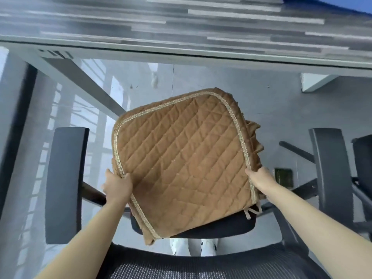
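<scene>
The left hand (117, 186) pinches the near-left edge of the cushion (185, 158), thumb on the trimmed border and fingers underneath. The right hand (261, 180) is closed round the opposite edge, over the ruffle. The cushion is held tilted just above the chair seat (211, 227), its near corner hanging over the seat's left side.

It looks light and soft: a thin quilted pad that would likely sag or fold if held by one corner. Gripping two opposite edges keeps it flat. The fabric seems plush rather than slippery, and nothing about it looks fragile.

By count:
- one cushion
- two hands on it
- one set of tie strings (251, 212) showing above the seat's right side
- two armrests, one left (64, 184) and one right (330, 174) of the seat
- one table (181, 27) beyond the seat
</scene>
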`<state>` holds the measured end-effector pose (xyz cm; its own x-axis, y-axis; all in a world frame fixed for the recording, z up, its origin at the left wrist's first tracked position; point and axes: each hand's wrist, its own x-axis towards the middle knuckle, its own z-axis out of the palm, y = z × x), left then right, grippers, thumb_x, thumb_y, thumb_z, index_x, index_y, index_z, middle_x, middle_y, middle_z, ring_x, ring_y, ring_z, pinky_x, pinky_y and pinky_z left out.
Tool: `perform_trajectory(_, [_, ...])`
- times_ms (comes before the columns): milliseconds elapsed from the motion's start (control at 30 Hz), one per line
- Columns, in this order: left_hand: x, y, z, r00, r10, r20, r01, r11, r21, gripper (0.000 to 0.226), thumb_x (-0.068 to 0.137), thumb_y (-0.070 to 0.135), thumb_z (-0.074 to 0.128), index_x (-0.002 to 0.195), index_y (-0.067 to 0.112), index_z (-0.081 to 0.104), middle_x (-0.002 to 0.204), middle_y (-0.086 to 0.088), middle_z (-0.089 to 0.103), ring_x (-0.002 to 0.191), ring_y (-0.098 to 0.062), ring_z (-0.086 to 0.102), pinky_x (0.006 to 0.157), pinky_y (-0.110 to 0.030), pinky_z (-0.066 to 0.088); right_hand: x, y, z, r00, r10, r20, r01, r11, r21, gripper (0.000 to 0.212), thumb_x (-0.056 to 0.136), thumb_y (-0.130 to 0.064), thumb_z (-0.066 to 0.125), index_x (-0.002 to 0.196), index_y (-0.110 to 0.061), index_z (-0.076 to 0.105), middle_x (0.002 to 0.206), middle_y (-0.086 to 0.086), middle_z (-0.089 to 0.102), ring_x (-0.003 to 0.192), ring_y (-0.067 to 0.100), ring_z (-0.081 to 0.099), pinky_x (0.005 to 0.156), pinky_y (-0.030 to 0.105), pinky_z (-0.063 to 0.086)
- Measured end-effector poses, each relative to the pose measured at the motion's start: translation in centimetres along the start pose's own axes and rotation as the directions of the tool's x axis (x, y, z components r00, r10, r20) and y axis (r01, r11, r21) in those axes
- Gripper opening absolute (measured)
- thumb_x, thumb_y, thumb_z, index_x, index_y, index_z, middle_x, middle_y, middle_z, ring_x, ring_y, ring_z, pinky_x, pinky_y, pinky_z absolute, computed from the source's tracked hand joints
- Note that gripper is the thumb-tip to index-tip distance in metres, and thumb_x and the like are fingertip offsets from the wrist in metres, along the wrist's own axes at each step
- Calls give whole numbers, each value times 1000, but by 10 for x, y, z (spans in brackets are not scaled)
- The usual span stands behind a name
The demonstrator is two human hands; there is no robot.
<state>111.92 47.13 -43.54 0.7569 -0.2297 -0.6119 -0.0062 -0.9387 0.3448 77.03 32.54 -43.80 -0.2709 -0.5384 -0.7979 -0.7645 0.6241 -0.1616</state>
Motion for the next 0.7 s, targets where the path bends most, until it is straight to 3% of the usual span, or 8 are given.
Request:
perform_trajectory(67, [9, -2, 2, 998, -39, 47, 41, 998, -36, 61, 84, 29, 59, 136, 4, 40, 128, -26, 55, 123, -45, 47, 101, -52, 42, 3, 9, 4, 999, 6, 44, -8, 999, 35, 70, 89, -45, 59, 138, 0, 39, 138, 20, 48, 122, 38, 51, 104, 46, 42])
perform_trajectory(167, [16, -5, 4, 999, -18, 45, 20, 999, -39, 37, 75, 29, 62, 101, 4, 56, 99, -19, 66, 95, -39, 61, 83, -47, 51, 23, 27, 8, 998, -14, 62, 10, 997, 76, 80, 67, -52, 70, 131, -10, 49, 128, 15, 55, 109, 34, 58, 97, 48, 49])
perform_trajectory(233, [8, -2, 3, 1000, 3, 9, -2, 997, -83, 30, 82, 19, 65, 105, 3, 53, 98, -14, 62, 92, -33, 58, 77, -39, 44, 14, 26, 7, 998, -50, -36, 51, 998, 38, 84, 61, -58, 69, 126, -10, 48, 122, 16, 57, 106, 35, 58, 94, 48, 50])
perform_trajectory(300, [-2, -6, 5, 993, 91, -78, -97, 993, -71, 31, 85, 15, 66, 108, 3, 49, 100, -14, 55, 97, -34, 53, 78, -38, 38, -10, 20, 3, 962, -179, -206, 152, 978, -140, 71, 79, -50, 68, 125, -1, 43, 120, 24, 51, 107, 42, 53, 91, 50, 48])
perform_trajectory(400, [-19, -14, 14, 931, 312, -187, -239, 912, 333, 46, 85, 16, 68, 118, -7, 46, 113, -27, 52, 108, -45, 47, 87, -50, 38, -32, 26, 6, 790, -484, -376, 241, 809, -536, 65, 90, -30, 60, 137, 7, 34, 113, 33, 47, 97, 47, 51, 76, 52, 50])
perform_trajectory(533, [-24, -11, 30, 862, 492, -122, -367, 772, 518, 78, 76, -1, 57, 147, -2, 26, 140, -34, 36, 120, -53, 39, 103, -56, 31, -33, 28, 26, 775, -585, -240, 248, 630, -735, 75, 86, -6, 59, 150, 4, 19, 144, 35, 31, 125, 54, 39, 98, 57, 43])
perform_trajectory(600, [-33, -6, 39, 800, 600, -16, -501, 682, 533, 78, 79, 4, 55, 150, 6, 24, 149, -30, 29, 133, -50, 31, 112, -57, 24, -38, 19, 37, 712, -676, -192, 337, 568, -751, 77, 87, -25, 63, 149, 3, 26, 149, 33, 30, 134, 52, 34, 105, 60, 35])
perform_trajectory(700, [-47, -2, 57, 716, 681, 154, -637, 546, 544, 74, 90, 34, 53, 154, 24, 17, 161, -15, 16, 145, -43, 14, 116, -61, 12, -46, 9, 58, 663, -745, -82, 409, 452, -793, 78, 93, -51, 44, 153, -6, 22, 155, 29, 24, 140, 51, 26, 108, 65, 24])
